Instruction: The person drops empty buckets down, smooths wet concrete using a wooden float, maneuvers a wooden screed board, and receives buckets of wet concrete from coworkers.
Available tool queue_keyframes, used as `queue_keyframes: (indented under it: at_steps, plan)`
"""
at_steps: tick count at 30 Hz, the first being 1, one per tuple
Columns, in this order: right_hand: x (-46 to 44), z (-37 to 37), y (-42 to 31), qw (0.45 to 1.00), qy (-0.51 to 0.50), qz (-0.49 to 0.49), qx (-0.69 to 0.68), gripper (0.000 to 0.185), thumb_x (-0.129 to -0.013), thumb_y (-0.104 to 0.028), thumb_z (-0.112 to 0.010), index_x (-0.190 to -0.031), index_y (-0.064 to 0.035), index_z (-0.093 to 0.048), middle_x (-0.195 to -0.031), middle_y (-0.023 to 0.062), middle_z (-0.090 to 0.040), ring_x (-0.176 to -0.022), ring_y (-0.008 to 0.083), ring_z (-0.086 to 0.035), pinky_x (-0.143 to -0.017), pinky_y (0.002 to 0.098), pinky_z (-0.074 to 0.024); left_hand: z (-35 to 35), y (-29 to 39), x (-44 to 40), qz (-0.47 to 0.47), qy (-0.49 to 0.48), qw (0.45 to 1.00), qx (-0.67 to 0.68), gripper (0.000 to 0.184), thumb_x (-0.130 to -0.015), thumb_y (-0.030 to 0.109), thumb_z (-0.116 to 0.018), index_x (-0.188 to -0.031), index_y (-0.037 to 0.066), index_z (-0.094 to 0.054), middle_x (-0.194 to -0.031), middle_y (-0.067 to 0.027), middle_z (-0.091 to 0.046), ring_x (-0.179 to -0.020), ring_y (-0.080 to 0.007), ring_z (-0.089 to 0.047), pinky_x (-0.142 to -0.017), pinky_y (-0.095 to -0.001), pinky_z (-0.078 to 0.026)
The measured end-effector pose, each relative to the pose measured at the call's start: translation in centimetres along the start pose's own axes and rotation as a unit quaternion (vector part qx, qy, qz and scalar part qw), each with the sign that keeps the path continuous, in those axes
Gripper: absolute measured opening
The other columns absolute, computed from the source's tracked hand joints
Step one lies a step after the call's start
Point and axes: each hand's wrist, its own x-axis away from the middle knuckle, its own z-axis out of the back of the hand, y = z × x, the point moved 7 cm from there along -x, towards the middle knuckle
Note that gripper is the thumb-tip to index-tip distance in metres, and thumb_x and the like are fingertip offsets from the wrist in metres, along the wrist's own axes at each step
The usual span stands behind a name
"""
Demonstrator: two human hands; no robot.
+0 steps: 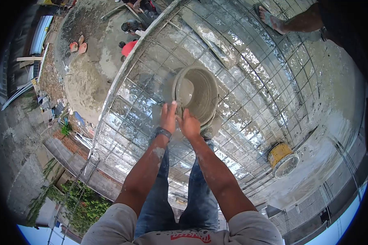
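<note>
A cement-coated bucket (212, 92) is in front of my legs over the steel mesh, its mouth facing up toward me and grey residue inside. My left hand (168, 118), with a dark band at the wrist, is closed at the near left side of its rim. Close beside it, my right hand (189, 123) has its fingers curled over the near edge of the same bucket. The fingers overlap the rim, and whether they also hold a handle is hidden.
Rebar mesh (249, 118) covers the wet slab around me, bounded on the left by a raised edge (112, 87) with a drop beyond. A yellow bucket (282, 159) lies to the right. Another person's foot (274, 22) stands at upper right. People, one in a red shirt (129, 48), are below.
</note>
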Motion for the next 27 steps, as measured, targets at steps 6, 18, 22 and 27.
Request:
queue_keyframes:
  at_steps: [6,18,22,27]
  plan:
    - [0.4,-1.4,-2.4,0.992,-0.052,0.030,0.109,0.044,-0.089,-0.033,-0.068,-0.119,-0.0040,-0.055,-0.100,0.0236,-0.068,-0.098,0.0427,-0.065,-0.086,0.0522,-0.0497,2.0,1.4,-1.6,-0.051,-0.001,0.992,-0.116,0.044,-0.082,0.027,-0.082,-0.106,0.001,-0.055,-0.099,-0.0112,-0.067,-0.089,-0.0186,-0.064,-0.079,-0.0346,-0.052]
    - [1.2,18.0,-9.4,0.991,0.057,0.012,-0.124,0.047,-0.093,-0.026,-0.069,-0.126,0.0048,-0.057,-0.109,0.0173,-0.071,-0.103,0.0279,-0.067,-0.093,0.0340,-0.0489,6.3,0.2,-4.8,0.010,0.027,0.996,-0.079,0.044,-0.080,0.025,-0.083,-0.109,0.000,-0.060,-0.099,-0.0111,-0.071,-0.091,-0.0226,-0.067,-0.085,-0.0352,-0.052]
    - [-0.4,19.5,3.7,0.969,0.203,-0.080,-0.112,0.054,-0.093,-0.029,-0.069,-0.133,0.0036,-0.054,-0.124,0.0239,-0.063,-0.118,0.0341,-0.060,-0.101,0.0397,-0.0443,5.9,0.3,-4.7,0.021,0.026,0.995,-0.095,0.042,-0.081,0.022,-0.082,-0.110,0.000,-0.061,-0.101,-0.0115,-0.071,-0.092,-0.0211,-0.067,-0.085,-0.0352,-0.052]
    - [5.5,16.8,13.1,0.961,0.207,-0.171,0.062,0.065,-0.091,-0.034,-0.070,-0.138,0.0056,-0.049,-0.135,0.0295,-0.053,-0.127,0.0414,-0.051,-0.107,0.0448,-0.0400,4.5,4.0,-2.2,0.004,0.052,0.984,-0.172,0.047,-0.080,0.025,-0.083,-0.112,0.000,-0.059,-0.101,-0.0117,-0.070,-0.089,-0.0214,-0.067,-0.084,-0.0339,-0.052]
